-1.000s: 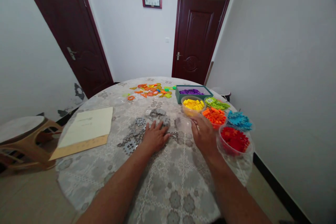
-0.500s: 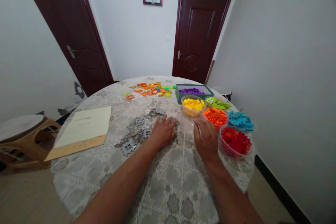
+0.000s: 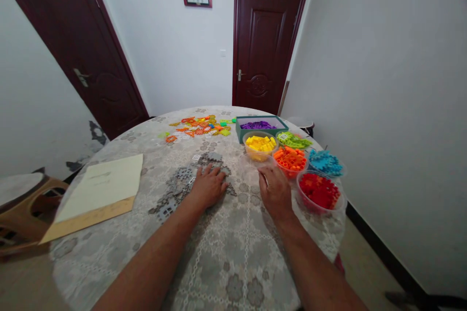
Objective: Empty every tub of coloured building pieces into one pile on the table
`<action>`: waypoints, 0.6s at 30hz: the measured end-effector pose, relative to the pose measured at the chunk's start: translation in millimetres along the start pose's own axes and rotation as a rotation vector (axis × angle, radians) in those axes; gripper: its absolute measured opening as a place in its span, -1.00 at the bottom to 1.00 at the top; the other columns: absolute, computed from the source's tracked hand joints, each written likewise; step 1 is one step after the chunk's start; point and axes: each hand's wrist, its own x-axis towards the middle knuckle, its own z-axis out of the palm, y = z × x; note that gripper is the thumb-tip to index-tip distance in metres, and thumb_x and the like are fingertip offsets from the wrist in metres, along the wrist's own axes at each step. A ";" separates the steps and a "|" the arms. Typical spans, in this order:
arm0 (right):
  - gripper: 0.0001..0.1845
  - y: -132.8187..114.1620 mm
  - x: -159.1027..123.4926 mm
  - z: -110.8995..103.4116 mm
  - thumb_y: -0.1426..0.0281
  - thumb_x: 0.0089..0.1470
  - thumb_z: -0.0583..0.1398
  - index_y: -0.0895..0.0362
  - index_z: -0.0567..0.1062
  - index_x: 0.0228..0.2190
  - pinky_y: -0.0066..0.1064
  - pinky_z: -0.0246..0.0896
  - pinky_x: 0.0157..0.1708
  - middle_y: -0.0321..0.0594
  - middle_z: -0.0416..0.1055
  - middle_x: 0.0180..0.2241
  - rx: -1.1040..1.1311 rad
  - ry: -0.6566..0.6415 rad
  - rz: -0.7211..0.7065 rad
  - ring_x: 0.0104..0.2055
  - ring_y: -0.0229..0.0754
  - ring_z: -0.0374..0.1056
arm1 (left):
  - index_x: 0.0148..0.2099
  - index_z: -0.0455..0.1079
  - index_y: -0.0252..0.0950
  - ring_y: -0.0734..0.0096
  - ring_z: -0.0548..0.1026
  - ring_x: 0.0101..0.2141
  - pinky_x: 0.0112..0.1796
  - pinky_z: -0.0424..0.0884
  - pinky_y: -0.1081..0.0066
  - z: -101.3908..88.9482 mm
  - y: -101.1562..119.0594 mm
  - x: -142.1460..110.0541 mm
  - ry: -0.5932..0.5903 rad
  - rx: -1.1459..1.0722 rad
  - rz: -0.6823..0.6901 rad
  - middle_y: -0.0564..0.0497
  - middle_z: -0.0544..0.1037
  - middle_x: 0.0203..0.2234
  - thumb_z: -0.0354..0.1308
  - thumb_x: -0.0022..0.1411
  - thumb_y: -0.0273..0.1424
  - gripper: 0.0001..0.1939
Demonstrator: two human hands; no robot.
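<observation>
My left hand (image 3: 207,186) lies palm down on a scatter of grey plastic pieces (image 3: 178,182) on the round table (image 3: 233,252), fingers curled over some of them. My right hand (image 3: 274,189) rests on the cloth with its fingers bent round the rim of a clear empty bowl (image 3: 256,161). Close to that hand stand bowls of yellow pieces (image 3: 260,144), orange pieces (image 3: 290,158) and red pieces (image 3: 318,190).
Bowls of green pieces (image 3: 294,140) and blue pieces (image 3: 324,161) and a green box of purple pieces (image 3: 258,126) line the right side. Mixed coloured pieces (image 3: 199,126) lie at the far edge. A paper sheet on cardboard (image 3: 98,189) lies left. A wooden stool (image 3: 22,204) stands beside the table.
My left hand slid right over the grey pieces, then drew back and curled. My right hand stayed by the clear bowl. The view shifted right.
</observation>
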 end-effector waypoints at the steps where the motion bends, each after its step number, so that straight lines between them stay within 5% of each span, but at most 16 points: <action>1: -0.76 0.1 0.2 0.5 0.46 0.38 0.13 0.11 0.63 -0.12 -0.17 0.35 0.04 -0.03 0.59 -0.13 0.008 0.001 0.003 -0.05 -0.01 0.45 | 0.24 0.47 -0.07 -0.23 0.26 0.39 0.33 0.08 -0.41 -2.5 0.2 -1.3 0.007 0.001 -0.011 -0.13 0.46 0.32 0.06 0.47 -0.22 -0.62; 5: -0.76 -0.4 -0.2 1.4 0.45 0.38 0.13 0.09 0.61 -0.12 -0.16 0.34 0.07 -0.05 0.59 -0.12 0.035 -0.013 0.010 -0.02 -0.01 0.45 | 0.37 0.36 -0.01 -0.10 0.23 0.42 0.38 0.09 -0.27 -4.1 12.1 -6.9 0.071 -0.047 0.049 -0.08 0.38 0.40 0.04 0.50 -0.14 -0.53; 9: -0.75 -4.2 -2.3 0.1 0.53 0.29 0.12 0.09 0.58 -0.15 -0.19 0.35 0.04 -0.07 0.56 -0.16 -0.006 -0.021 0.041 -0.04 -0.01 0.45 | 0.33 0.40 0.02 -0.18 0.21 0.43 0.37 0.07 -0.32 6.8 26.8 -12.1 0.044 -0.051 0.114 -0.08 0.38 0.39 0.13 0.43 0.00 -0.49; 18: -0.58 -16.5 -3.8 -10.2 0.59 0.02 0.14 0.09 0.60 -0.11 -0.28 0.35 -0.18 -0.07 0.58 -0.06 -0.092 -0.036 0.236 -0.11 -0.03 0.48 | 0.26 0.46 -0.05 -0.22 0.26 0.39 0.35 0.06 -0.41 8.4 10.4 -20.0 0.023 -0.002 0.057 -0.09 0.48 0.31 0.09 0.45 -0.25 -0.61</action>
